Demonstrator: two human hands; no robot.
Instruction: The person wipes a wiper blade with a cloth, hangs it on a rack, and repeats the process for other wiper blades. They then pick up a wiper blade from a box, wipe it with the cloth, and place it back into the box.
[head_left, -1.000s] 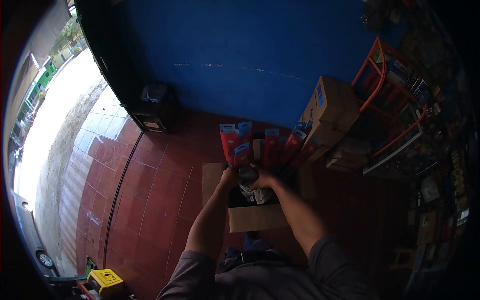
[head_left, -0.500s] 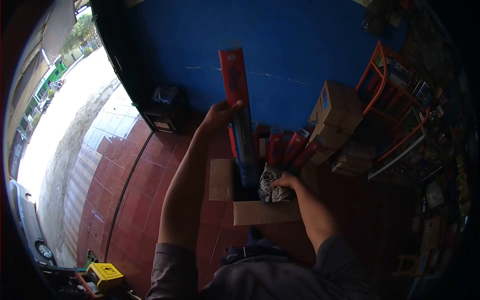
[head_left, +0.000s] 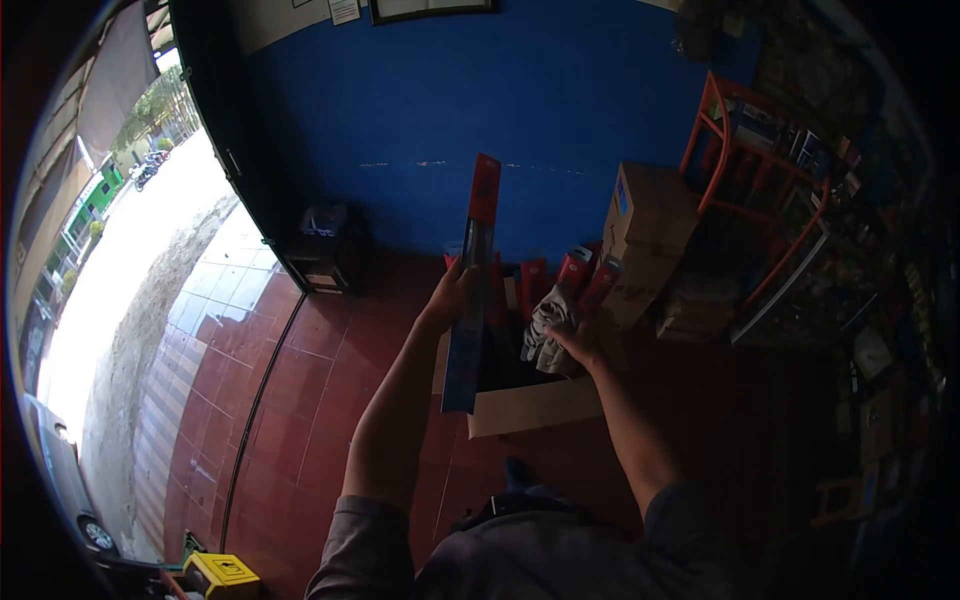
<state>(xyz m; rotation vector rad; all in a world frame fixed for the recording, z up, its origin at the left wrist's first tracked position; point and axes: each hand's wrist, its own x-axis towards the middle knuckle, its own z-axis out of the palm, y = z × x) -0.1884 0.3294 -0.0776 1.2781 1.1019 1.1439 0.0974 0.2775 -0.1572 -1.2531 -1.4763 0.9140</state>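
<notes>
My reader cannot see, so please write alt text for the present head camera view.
A person's left hand holds a long red and blue package nearly upright, and the right hand grips a crumpled pale cloth over an open cardboard box. More red packages stand in the box, before a blue wall.

Pkgs [head_left: 575, 268] in box [head_left: 535, 410]; rack [head_left: 712, 145] R.

I'd say street-front shop: crammed dark shelving [head_left: 873, 355], stacked brown cardboard boxes [head_left: 652, 235], orange metal-framed rack [head_left: 716, 172], red-tiled floor [head_left: 300, 410] open to bright pale street [head_left: 140, 260].
</notes>
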